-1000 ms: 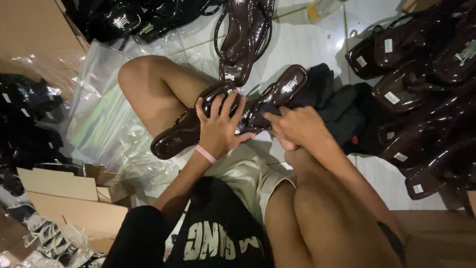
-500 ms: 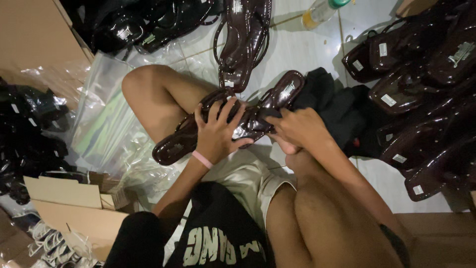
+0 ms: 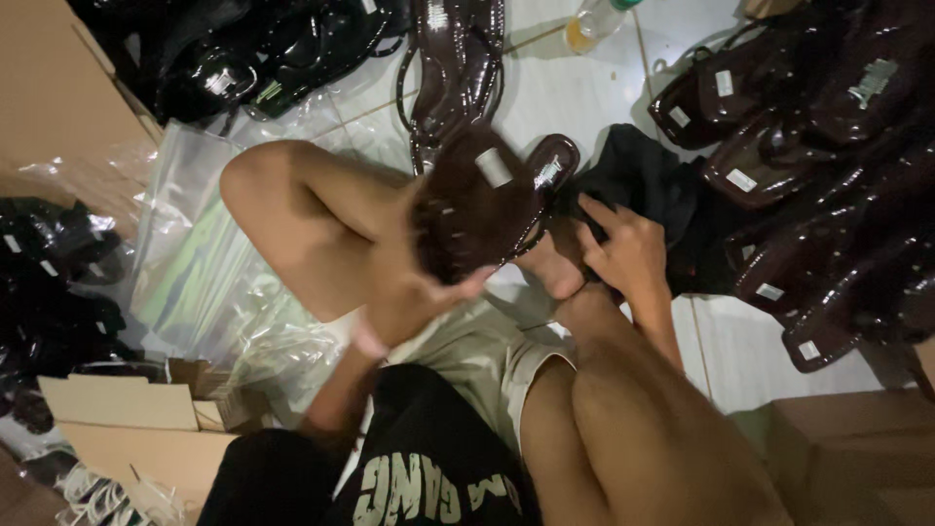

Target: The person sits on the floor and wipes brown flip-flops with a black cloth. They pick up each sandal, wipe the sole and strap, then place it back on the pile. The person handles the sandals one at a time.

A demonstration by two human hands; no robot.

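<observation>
Gripping brown sandal (image 3: 484, 206), left hand (image 3: 414, 300) underneath.

Two hands are showing, the left hand (image 3: 409, 302) lifting one dark brown sandal (image 3: 487, 200), while one plastic bottle (image 3: 594, 19) and two cardboard boxes (image 3: 127, 429) are lying around; piled sandals are blurring beyond counting.

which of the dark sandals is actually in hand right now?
The brown sandal raised over the knee, sole up with a pale sticker on it, held by the left hand. The other sandals lie on the floor: a pair above, a heap at right.
</observation>
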